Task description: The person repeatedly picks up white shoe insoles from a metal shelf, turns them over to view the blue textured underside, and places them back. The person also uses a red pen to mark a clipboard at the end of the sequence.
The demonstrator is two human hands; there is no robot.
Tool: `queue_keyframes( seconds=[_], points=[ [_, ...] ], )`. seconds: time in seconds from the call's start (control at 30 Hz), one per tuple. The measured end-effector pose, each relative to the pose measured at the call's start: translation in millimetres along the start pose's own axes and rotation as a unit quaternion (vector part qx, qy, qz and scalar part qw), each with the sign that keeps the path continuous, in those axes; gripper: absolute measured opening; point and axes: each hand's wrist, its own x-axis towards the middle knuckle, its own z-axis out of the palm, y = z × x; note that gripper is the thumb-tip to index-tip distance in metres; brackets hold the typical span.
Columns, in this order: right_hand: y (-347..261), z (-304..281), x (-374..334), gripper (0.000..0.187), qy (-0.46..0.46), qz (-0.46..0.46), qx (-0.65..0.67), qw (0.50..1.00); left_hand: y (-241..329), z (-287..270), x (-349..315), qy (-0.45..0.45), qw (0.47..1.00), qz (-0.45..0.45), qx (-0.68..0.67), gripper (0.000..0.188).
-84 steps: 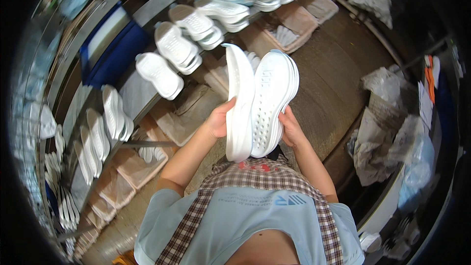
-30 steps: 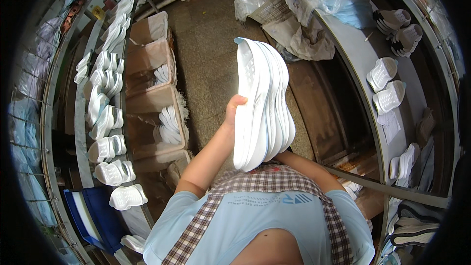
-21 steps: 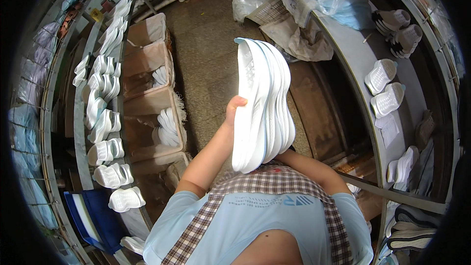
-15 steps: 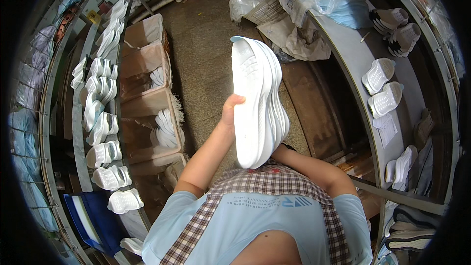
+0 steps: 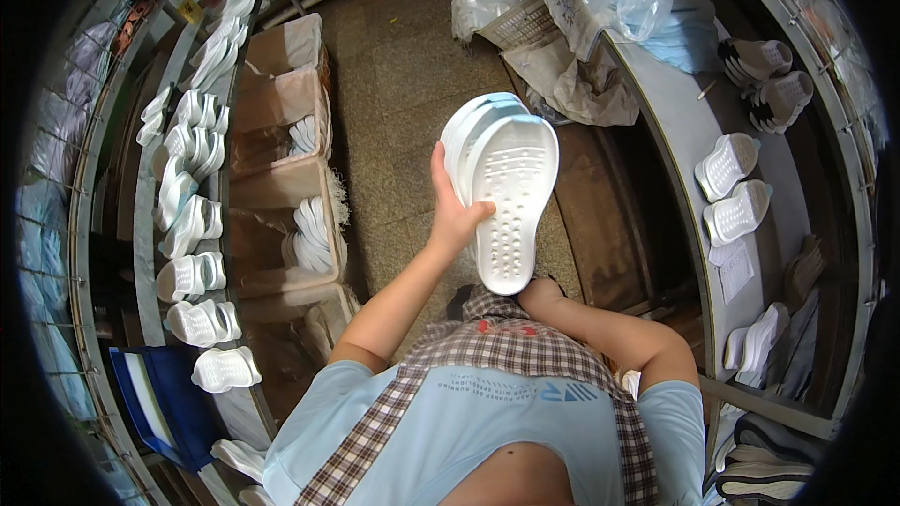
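The place looks like a footwear workshop: white soles (image 5: 227,369) run in a long row down the narrow bench (image 5: 240,414) at the left of the frame, and fabric-lined bins (image 5: 281,195) beside it hold more pale pieces. A second bench (image 5: 682,120) curves down the right side with further soles (image 5: 737,212) and dark-striped shoe parts (image 5: 782,101), while wire mesh (image 5: 49,258), bunched plastic bags (image 5: 487,2) and a worn, speckled floor (image 5: 394,84) suit a production space. The person wears a checked apron (image 5: 370,433) and grips stacked white soles (image 5: 516,201) in the left hand (image 5: 456,219).
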Motion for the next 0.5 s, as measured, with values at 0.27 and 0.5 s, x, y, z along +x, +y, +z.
queue_keyframes(
  seconds=[0.27, 0.5],
  points=[
    [14.9, -49.8, -40.4, 0.023, -0.081, 0.025, 0.096, 0.992, -4.4, 0.3, -12.6, -0.019, 0.995, 0.089, 0.032, 0.105],
    [30.3, -65.4, -68.5, 0.019, -0.040, 0.031, 0.096, 0.994, -20.2, -7.9, -15.3, -0.028, 0.980, 0.145, 0.136, 0.105]
  ],
)
